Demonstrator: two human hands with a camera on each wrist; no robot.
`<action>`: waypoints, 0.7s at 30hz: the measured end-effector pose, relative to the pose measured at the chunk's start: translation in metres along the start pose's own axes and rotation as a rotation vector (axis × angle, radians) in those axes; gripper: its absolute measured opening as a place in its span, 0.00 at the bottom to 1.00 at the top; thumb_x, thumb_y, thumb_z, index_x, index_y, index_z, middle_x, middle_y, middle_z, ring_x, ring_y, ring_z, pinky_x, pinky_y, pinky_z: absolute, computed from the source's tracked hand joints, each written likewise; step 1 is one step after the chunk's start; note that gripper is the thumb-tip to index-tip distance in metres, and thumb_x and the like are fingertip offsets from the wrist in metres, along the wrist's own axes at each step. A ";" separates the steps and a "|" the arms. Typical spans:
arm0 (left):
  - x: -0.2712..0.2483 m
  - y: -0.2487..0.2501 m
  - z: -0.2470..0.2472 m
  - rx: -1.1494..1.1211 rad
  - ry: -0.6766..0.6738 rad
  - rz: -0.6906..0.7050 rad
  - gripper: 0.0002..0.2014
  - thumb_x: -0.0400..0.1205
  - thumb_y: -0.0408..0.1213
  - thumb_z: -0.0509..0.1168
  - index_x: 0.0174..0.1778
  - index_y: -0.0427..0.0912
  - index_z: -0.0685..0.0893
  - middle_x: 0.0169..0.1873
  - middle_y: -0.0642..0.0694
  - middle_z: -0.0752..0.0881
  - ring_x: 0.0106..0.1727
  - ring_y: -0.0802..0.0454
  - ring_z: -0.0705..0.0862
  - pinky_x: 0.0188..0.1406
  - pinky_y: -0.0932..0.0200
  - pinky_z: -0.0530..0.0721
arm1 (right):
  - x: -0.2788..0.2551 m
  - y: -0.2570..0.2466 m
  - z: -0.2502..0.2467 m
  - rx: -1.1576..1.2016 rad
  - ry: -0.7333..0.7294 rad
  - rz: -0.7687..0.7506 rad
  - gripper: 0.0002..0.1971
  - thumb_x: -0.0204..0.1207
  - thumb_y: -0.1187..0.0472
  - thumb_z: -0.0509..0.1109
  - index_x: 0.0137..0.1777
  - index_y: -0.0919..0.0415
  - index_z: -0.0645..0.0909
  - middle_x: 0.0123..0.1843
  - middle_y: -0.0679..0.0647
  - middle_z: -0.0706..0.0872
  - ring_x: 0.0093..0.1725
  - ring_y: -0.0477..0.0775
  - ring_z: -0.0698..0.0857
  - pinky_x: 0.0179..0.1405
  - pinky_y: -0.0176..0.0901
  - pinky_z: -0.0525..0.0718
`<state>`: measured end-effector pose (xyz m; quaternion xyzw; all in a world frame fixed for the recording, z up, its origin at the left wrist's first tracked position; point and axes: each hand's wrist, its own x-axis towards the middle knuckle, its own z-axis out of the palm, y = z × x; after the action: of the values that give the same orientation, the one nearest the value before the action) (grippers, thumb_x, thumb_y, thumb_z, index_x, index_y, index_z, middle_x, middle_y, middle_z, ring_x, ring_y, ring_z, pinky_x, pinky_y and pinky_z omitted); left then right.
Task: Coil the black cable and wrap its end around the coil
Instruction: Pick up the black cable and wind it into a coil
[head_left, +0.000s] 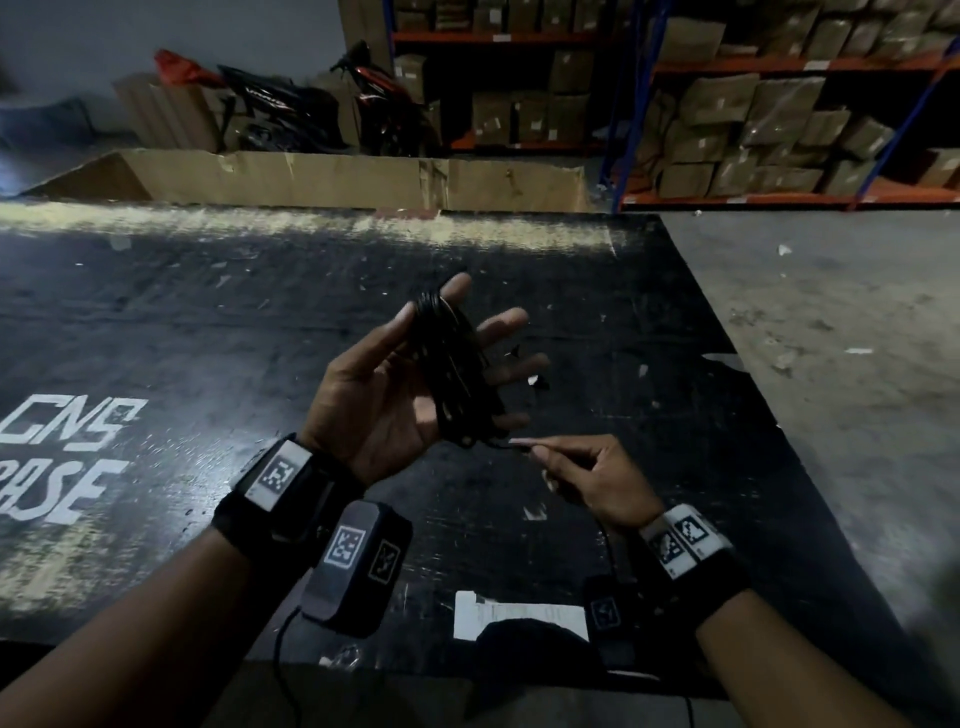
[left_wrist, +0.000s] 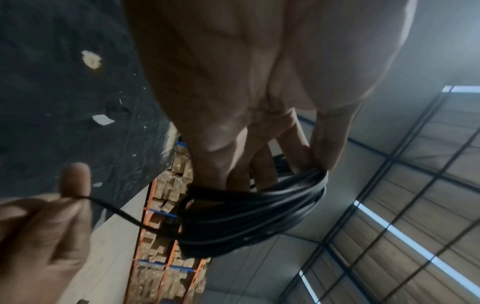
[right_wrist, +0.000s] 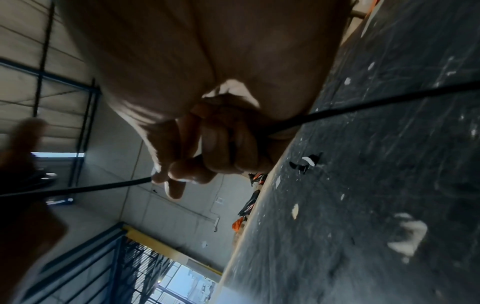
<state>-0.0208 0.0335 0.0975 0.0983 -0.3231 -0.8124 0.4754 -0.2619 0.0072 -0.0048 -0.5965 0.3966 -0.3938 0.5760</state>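
The black cable (head_left: 457, 374) is being carried as a coil looped around the spread, straight fingers (head_left: 498, 325) of the left hand (head_left: 395, 395), palm up, above the middle of the dark counter (head_left: 208, 322). In the left wrist view the coil (left_wrist: 249, 218) is being seen as a bundle of several turns hanging across the fingers (left_wrist: 262, 164), which are being kept straight rather than curled, so this grip is wide and the coil is only being borne on it.

One loose strand is being led from the lower end of the coil to the right hand (head_left: 597, 483), just beside it on the side of the counter's near edge. The strand is being pinched between the thumb and forefinger of that hand, the other fingers being curled in; this grip is narrow and is holding the cable. In the right wrist view the strand (right_wrist: 103, 187) is being seen running out from the fingertips (right_wrist: 179, 174) toward the coil, with a further length trailing back past the palm toward the counter.

A white paper label (head_left: 519, 616) is lying near the counter's near edge. White lettering (head_left: 67, 457) is being shown near its left edge. Shelves of cardboard boxes (head_left: 753, 114) are standing beyond the far right corner.
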 end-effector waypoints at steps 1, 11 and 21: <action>-0.003 -0.003 0.001 0.010 -0.022 -0.054 0.22 0.91 0.48 0.56 0.80 0.49 0.79 0.83 0.32 0.76 0.85 0.20 0.63 0.78 0.15 0.66 | 0.005 -0.001 -0.005 -0.063 0.006 -0.013 0.10 0.81 0.69 0.70 0.54 0.58 0.92 0.23 0.47 0.84 0.21 0.39 0.76 0.21 0.27 0.71; -0.022 -0.057 -0.013 0.549 0.287 -0.336 0.15 0.91 0.32 0.59 0.55 0.27 0.90 0.75 0.41 0.87 0.76 0.47 0.85 0.59 0.58 0.89 | 0.054 -0.085 -0.011 -1.003 -0.187 -0.225 0.08 0.72 0.49 0.81 0.43 0.52 0.94 0.40 0.45 0.95 0.41 0.42 0.91 0.45 0.48 0.91; -0.004 -0.057 -0.033 0.609 0.558 -0.051 0.23 0.91 0.46 0.62 0.59 0.26 0.88 0.40 0.25 0.79 0.32 0.45 0.80 0.28 0.57 0.70 | 0.029 -0.096 0.026 -1.016 -0.068 -0.344 0.12 0.81 0.58 0.68 0.56 0.56 0.92 0.49 0.52 0.96 0.47 0.50 0.92 0.50 0.48 0.90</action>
<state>-0.0440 0.0419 0.0359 0.4590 -0.4049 -0.6333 0.4735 -0.2248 -0.0082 0.0912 -0.8690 0.4147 -0.2215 0.1545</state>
